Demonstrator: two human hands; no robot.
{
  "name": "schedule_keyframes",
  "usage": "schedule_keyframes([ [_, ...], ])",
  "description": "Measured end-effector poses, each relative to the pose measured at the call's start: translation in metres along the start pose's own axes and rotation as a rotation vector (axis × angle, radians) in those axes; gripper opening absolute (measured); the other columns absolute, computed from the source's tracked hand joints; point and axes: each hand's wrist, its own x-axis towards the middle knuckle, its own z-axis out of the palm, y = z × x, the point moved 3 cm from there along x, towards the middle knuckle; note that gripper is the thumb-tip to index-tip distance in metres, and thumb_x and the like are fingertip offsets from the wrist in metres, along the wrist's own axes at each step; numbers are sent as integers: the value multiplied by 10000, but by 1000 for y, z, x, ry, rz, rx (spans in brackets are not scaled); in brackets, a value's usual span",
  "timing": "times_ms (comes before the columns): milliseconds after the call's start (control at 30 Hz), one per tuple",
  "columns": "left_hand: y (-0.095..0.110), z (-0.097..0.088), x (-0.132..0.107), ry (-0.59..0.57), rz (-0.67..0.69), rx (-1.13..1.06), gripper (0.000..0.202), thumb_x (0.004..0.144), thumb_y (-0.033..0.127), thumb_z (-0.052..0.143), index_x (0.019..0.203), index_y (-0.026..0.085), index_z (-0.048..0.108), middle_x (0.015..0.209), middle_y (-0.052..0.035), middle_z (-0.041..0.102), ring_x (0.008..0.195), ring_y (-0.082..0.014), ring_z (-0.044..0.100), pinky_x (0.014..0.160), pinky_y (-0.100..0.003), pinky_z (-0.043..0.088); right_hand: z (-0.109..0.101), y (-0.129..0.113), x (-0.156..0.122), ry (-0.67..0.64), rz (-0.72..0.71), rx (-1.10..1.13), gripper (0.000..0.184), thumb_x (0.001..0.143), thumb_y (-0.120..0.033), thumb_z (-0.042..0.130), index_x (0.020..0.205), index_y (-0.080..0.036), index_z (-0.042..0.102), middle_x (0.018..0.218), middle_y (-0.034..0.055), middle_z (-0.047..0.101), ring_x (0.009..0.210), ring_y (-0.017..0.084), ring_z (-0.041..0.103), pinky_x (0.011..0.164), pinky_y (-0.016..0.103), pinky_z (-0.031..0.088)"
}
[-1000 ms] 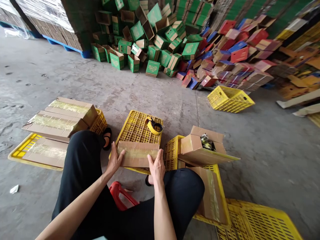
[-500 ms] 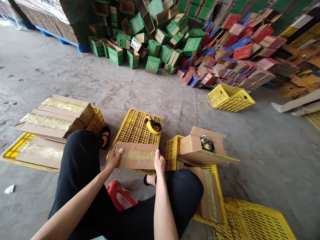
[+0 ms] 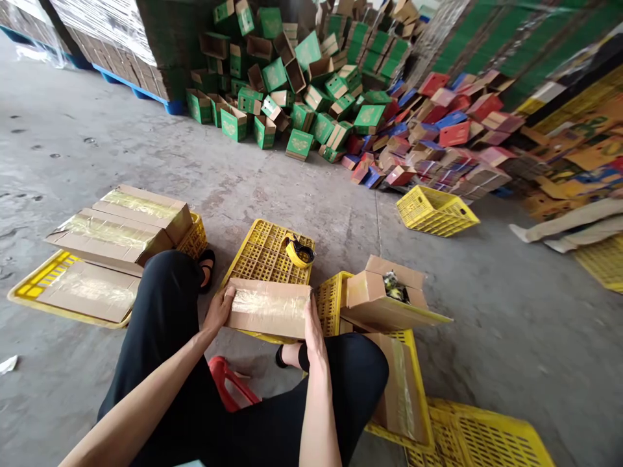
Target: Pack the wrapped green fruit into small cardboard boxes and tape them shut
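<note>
Between my hands is a brown cardboard box [image 3: 270,309] with clear yellowish tape along its top. My left hand [image 3: 219,312] grips its left end, and my right hand [image 3: 314,327] presses flat along its right end. Beneath the box lies an upturned yellow crate [image 3: 250,250]. A yellow-and-black tape dispenser [image 3: 298,251] rests on the crate's far right corner. To my right an open cardboard box [image 3: 365,293] with its flaps up holds dark and yellowish items too small to name. Taped cardboard boxes [image 3: 109,233] are stacked to my left on yellow crates.
A taped box [image 3: 398,383] sits in a yellow crate beside my right knee, near another yellow crate [image 3: 496,434]. An empty yellow crate [image 3: 435,213] stands farther off. Green cartons [image 3: 298,144] and red-blue cartons [image 3: 455,133] lie heaped behind. Another person's legs [image 3: 569,224] show at right.
My right hand has shifted from a thumb-on-top grip to lying along the box's end with straighter fingers. The box stays over the crate, and the whole view has shifted slightly.
</note>
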Motion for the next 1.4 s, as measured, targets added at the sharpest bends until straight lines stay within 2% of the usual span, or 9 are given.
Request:
schedule_keyframes([
  [100,-3,12,-3,4,-21,49,712,991,690,406,1233,107,734,1331,-181,716,1314,-375,618,1178,-508,408,-15,-34,-19,-49,-83,-58,869,1014,-677,431,1697,-207,173,1719,137,300,1580,301,318,1243,484,350],
  [200,-1,25,-7,48,-43,97,680,1019,639,379,1330,111,674,1440,-196,645,1421,-366,536,1241,-540,330,-19,-77,-34,32,-168,-264,934,1006,-688,450,1706,-196,76,1752,155,163,1606,372,217,1255,577,295],
  [300,20,27,-14,82,-21,69,664,1051,588,351,1531,156,508,1644,-153,436,1572,-316,334,1308,-530,215,-3,-111,-38,44,-178,-374,877,1051,-657,337,1701,-148,42,1738,195,171,1596,394,240,1230,625,306],
  [367,47,21,-19,63,82,0,665,1073,574,297,1622,208,384,1711,-80,325,1605,-258,254,1330,-464,187,13,-128,-35,28,-195,-395,853,1062,-645,295,1699,-132,52,1732,206,181,1596,397,237,1227,647,292],
  [500,103,11,-25,-116,311,-134,631,1099,522,240,1656,238,328,1705,-32,346,1591,-231,292,1326,-429,244,37,-153,-32,75,-239,-307,786,1080,-606,270,1689,-118,180,1690,204,323,1583,384,284,1237,652,278],
  [633,123,9,-20,-155,314,-154,625,1106,517,213,1644,235,355,1690,-47,378,1582,-236,316,1312,-446,284,41,-166,-41,53,-401,-205,625,1116,-486,235,1655,-186,336,1618,132,486,1560,338,356,1240,607,314],
  [800,123,7,-18,-84,245,-70,635,1108,555,203,1621,231,389,1655,-70,438,1570,-238,346,1298,-417,315,39,-175,-50,-56,-629,-309,735,1079,-583,354,1683,-180,243,1651,135,436,1554,362,358,1255,593,298],
  [1033,126,-2,-15,-65,223,-112,600,1109,544,200,1549,238,470,1587,-79,521,1475,-235,491,1248,-410,400,45,-185,-47,-62,-622,-307,752,1076,-602,324,1672,-145,281,1644,142,450,1513,342,427,1218,523,398],
  [1400,125,-14,-11,-107,244,-80,631,1077,575,365,1621,255,362,1609,-107,483,1495,-294,463,1233,-443,403,53,-190,-48,-24,-560,-312,731,1067,-597,364,1633,-133,377,1640,206,433,1479,384,445,1167,578,441],
])
